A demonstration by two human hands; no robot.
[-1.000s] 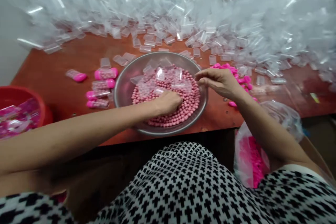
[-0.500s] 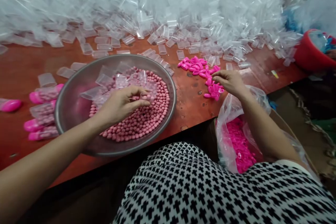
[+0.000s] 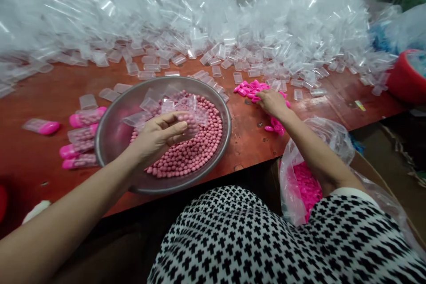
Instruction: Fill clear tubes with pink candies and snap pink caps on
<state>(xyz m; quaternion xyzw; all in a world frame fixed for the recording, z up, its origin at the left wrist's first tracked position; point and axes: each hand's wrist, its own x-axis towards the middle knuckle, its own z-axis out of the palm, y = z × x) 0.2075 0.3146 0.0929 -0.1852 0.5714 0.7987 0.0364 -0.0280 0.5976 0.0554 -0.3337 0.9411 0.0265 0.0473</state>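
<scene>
My left hand (image 3: pixel 159 135) is closed around a clear plastic tube (image 3: pixel 189 126) that has pink beads in it. It holds the tube tilted above a wide metal bowl (image 3: pixel 115 173). Loose round pink beads (image 3: pixel 186 157) fill much of the bowl, and several clear tubes (image 3: pixel 151 103) lie on top of them. To the right of the bowl, my right hand (image 3: pixel 273 103) reaches into a pile of bright pink caps (image 3: pixel 249 88). Its fingers are bent together at the caps, and what is between the fingertips is hidden. A few caps (image 3: pixel 276 127) lie apart, nearer to me.
A large heap of clear tubes (image 3: pixel 199 13) covers the back of the table (image 3: pixel 246 142). Filled tubes with pink caps (image 3: pixel 80 148) lie left of the bowl. An open plastic bag of pink caps (image 3: pixel 304 186) hangs by my right side. A red tub (image 3: pixel 406 75) stands far right.
My right hand has moved up and left within the caps, leaving a small group behind. The left hand has raised its tube slightly, and its beads now show more. The view has shifted left.
</scene>
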